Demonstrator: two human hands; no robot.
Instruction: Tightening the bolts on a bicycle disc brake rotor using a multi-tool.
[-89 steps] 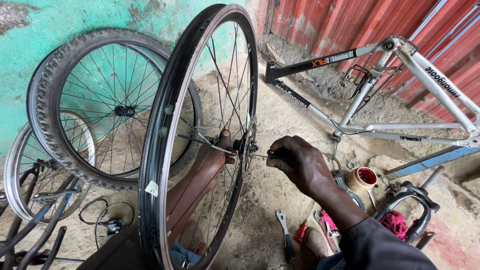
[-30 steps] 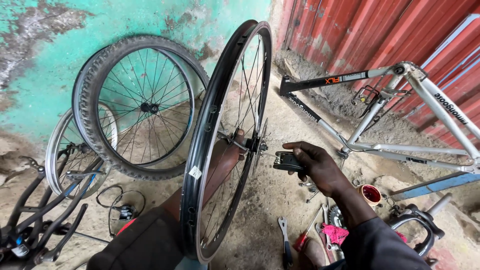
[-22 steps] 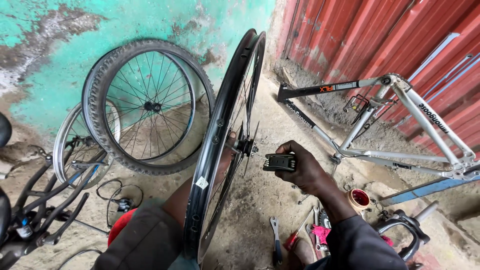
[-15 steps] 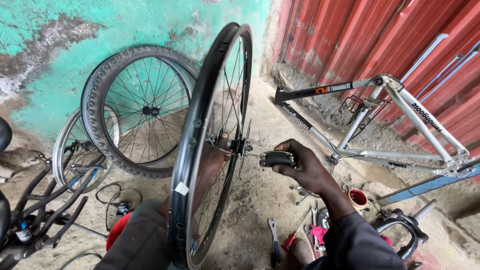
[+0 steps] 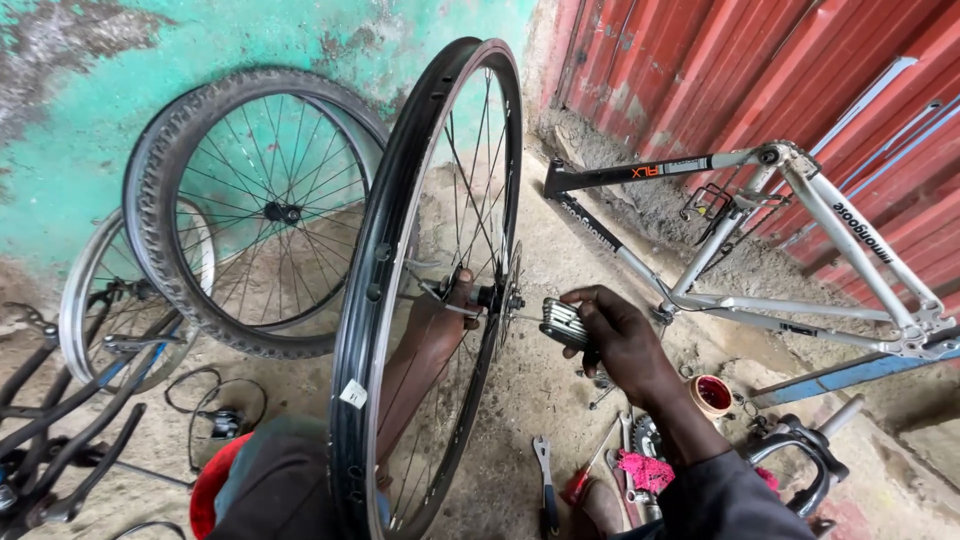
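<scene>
Standing upright between the person's knees, the bare black bicycle rim with thin steel spokes (image 5: 400, 290) faced its hub (image 5: 490, 297) sideways, so the axle's long axis ran level, left to right, straight toward the right hand (image 5: 620, 335). That hand was curled shut around a folding metal multi-tool (image 5: 563, 322), with one thin key of the tool pointing along the axle line and reaching the hub end beside the small disc rotor (image 5: 512, 300). The left hand (image 5: 455, 300) sat on the far side of the wheel, seen through the spokes, its fingers closed about the other end of the hub; how firm that grip was could not be told. Both hands were therefore at the hub, one on each face of the wheel, the right nearer the camera and clearer

Behind, a larger wheel with a knobbly black tyre (image 5: 250, 210) leaned on the green painted wall (image 5: 90, 90), and a silver and black bicycle frame (image 5: 740, 240) lay against the red corrugated sheet (image 5: 760, 70). A small red-lined tin cup (image 5: 712, 395) and a flat spanner (image 5: 547, 480) lay on the dusty ground near the right forearm
</scene>
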